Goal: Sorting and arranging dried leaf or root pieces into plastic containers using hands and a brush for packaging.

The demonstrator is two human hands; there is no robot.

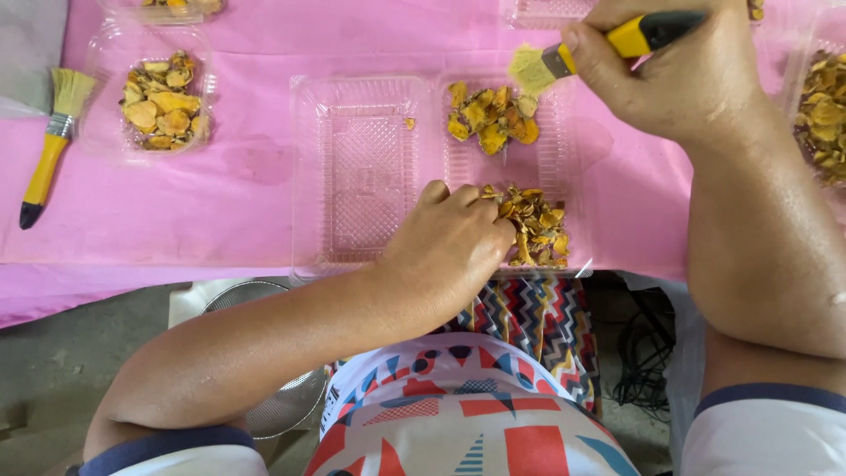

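A pink sheet (220, 176) is covering the bench (106, 291), its front edge hanging over a grey floor (53, 370). On it, an open clear hinged tray (361, 167) is lying with two heaps of dried yellow-orange slices (492, 115). The left hand (449, 251) is closing its grip on the nearer heap (538, 225). The right hand (679, 70) is gripping a yellow-handled brush (608, 48) above the farther heap. A second brush (53, 141) and a filled tray (163, 101) are resting at the left; a metal sieve (273, 397) is sitting below the bench.

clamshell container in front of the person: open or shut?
Open. The clear clamshell container lies spread flat: the left half nearly bare, the right half holding yellow dried slices in two piles.
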